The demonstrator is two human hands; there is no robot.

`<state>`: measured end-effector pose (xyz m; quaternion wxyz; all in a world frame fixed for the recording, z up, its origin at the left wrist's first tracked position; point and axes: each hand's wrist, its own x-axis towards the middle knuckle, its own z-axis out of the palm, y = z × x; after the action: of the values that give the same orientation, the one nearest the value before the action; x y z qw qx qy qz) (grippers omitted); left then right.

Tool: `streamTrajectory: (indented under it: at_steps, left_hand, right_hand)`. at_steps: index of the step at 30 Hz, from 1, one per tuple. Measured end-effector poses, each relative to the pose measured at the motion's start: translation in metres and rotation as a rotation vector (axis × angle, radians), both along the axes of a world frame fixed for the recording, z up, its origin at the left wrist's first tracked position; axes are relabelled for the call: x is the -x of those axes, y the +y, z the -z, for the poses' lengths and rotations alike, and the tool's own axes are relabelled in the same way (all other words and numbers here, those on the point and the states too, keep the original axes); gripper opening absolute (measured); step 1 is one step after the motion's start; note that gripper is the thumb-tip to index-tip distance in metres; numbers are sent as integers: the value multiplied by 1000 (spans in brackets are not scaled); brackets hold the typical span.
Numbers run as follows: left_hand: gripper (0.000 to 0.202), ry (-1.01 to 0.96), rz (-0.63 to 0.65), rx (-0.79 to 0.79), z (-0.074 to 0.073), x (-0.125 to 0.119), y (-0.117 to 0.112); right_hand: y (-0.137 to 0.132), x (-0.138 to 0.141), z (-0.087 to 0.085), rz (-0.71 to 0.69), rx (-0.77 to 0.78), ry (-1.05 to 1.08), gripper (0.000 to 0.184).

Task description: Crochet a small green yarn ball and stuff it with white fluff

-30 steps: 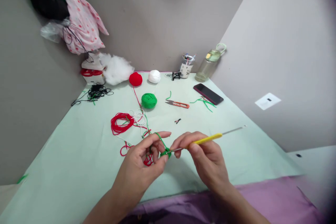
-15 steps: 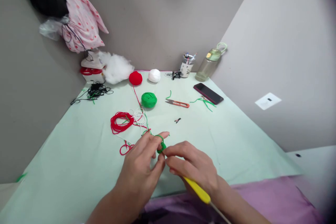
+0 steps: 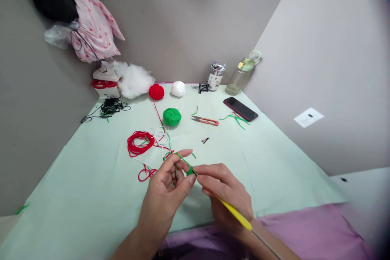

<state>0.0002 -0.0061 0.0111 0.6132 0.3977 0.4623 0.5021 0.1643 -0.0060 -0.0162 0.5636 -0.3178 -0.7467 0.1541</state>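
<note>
My left hand [image 3: 170, 187] pinches a small green crochet piece [image 3: 190, 171] between thumb and fingers, with green yarn running over its raised index finger. My right hand [image 3: 227, 191] is closed round a crochet hook [image 3: 236, 214] with a yellow grip, its metal shaft pointing back toward me. The hook's tip meets the green piece, though the fingers partly hide it. From the left hand the yarn leads back toward a green yarn ball [image 3: 172, 117]. Close by on the left lie a red yarn coil [image 3: 140, 144] and a loose red loop [image 3: 147, 173].
Orange thread snips [image 3: 205, 120], green yarn scraps [image 3: 236, 120] and a phone [image 3: 240, 109] lie beyond my hands. Farther back are red [image 3: 156, 92] and white [image 3: 178, 88] yarn balls, white stuffing [image 3: 136, 80], a pen cup [image 3: 216, 77] and a bottle [image 3: 240, 75]. Black yarn [image 3: 111, 107] is at left.
My left hand has turned so its palm and inner fingers show more. The yarn now stretches straight from the index finger to the piece. The hook has tilted slightly, its handle shifting right.
</note>
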Motion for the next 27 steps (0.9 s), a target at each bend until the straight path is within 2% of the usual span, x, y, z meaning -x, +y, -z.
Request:
streamTrajectory:
  at_steps: [2,5,7,9,12,15,18,20,23,27]
  left_hand:
    - [44,-79,-32,9,2,-2,-2]
    - [50,-196,-34,44,1,-6,-4]
    - [53,-323,32,131,0,-8,-4]
    - [55,-436,119,233,-2,-8,-3]
    - [55,-469,169,278,-4,-3,1]
    - [46,-376,128,211,-6,5,5]
    - [39,-270,142,140,-6,9,4]
    - [38,-232,151,114,-5,7,3]
    - [37,-213,123,90,-4,0,0]
    - [36,-209,52,74,0,-6,0]
  right_hand:
    - [-1,0,-3,28,15,8,40]
    - [0,-4,-8,97,-97,-190,47]
    - [1,-8,-10,118,-221,-327,51]
    - [1,-10,-12,93,-246,-335,50]
    - [2,-11,-16,-29,-41,-120,40]
    - [2,-11,-23,-95,206,142,28]
    - [5,-11,-27,-138,417,385,20]
    - [9,-9,-26,-223,537,514,18]
    - [14,-4,-22,-304,600,541,16]
    - [14,0,-17,-291,588,487,17]
